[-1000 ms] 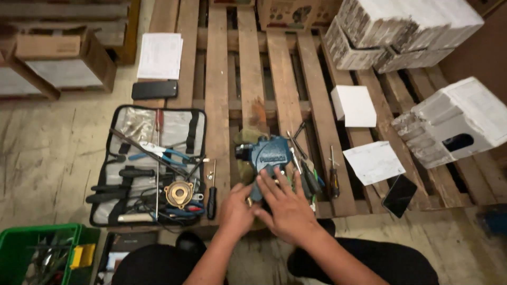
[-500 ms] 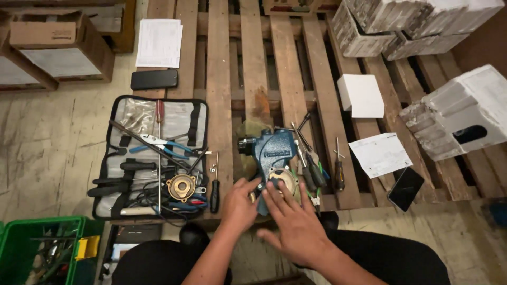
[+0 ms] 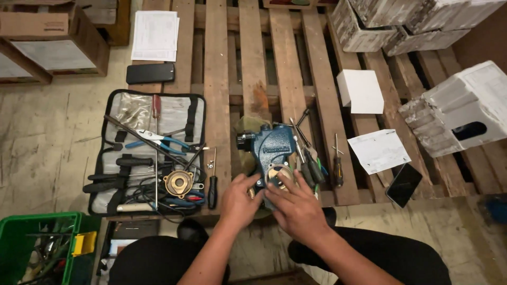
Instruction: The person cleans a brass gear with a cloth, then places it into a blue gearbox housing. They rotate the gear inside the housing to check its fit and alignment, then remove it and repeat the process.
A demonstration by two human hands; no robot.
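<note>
Gripping a blue pump housing (image 3: 274, 153), both hands sit below white boxes (image 3: 360, 91).

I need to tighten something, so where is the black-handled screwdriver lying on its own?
In the head view, the black-handled screwdriver lies on the pallet plank, between the open tool roll on its left and the blue housing on its right, near the left hand.

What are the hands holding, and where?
Both hands, left and right, grip the blue pump at its near end, around the round metal opening.
</note>
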